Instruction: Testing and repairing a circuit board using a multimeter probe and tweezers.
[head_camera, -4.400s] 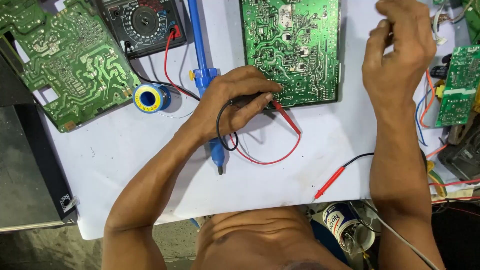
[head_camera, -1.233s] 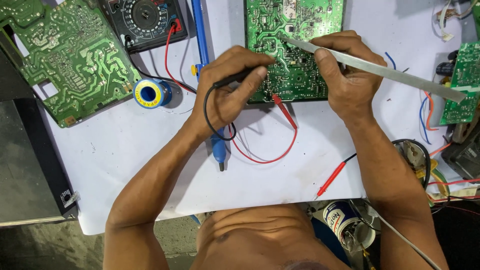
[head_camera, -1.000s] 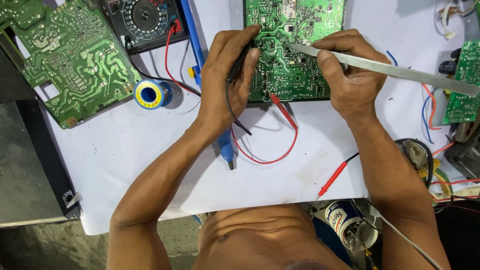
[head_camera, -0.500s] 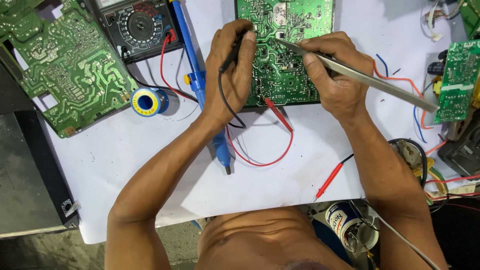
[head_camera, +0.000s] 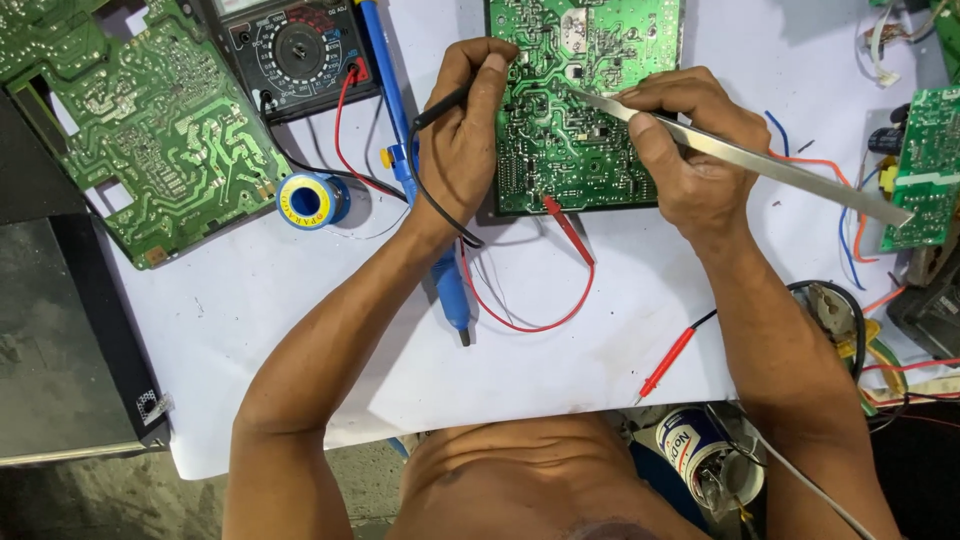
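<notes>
A green circuit board (head_camera: 590, 100) lies solder side up at the top middle of the white sheet. My left hand (head_camera: 462, 135) grips a black test probe (head_camera: 440, 105) at the board's left edge. My right hand (head_camera: 690, 150) holds long metal tweezers (head_camera: 760, 165) whose tip points onto the board's middle. A red test probe (head_camera: 565, 225) lies at the board's lower edge, its red lead looping below. An analog multimeter (head_camera: 300, 50) sits to the upper left, with both leads running to it.
A second green board (head_camera: 140, 130) lies at the far left beside a solder spool (head_camera: 308, 200). A blue soldering iron (head_camera: 450, 290) runs under my left wrist. Another red probe (head_camera: 668, 362), a third board (head_camera: 925, 165), loose wires and a can (head_camera: 700, 450) crowd the right and front edge.
My left hand moved from the table up to the board's left edge with the black probe. My right hand brought the tweezers onto the board and holds them there.
</notes>
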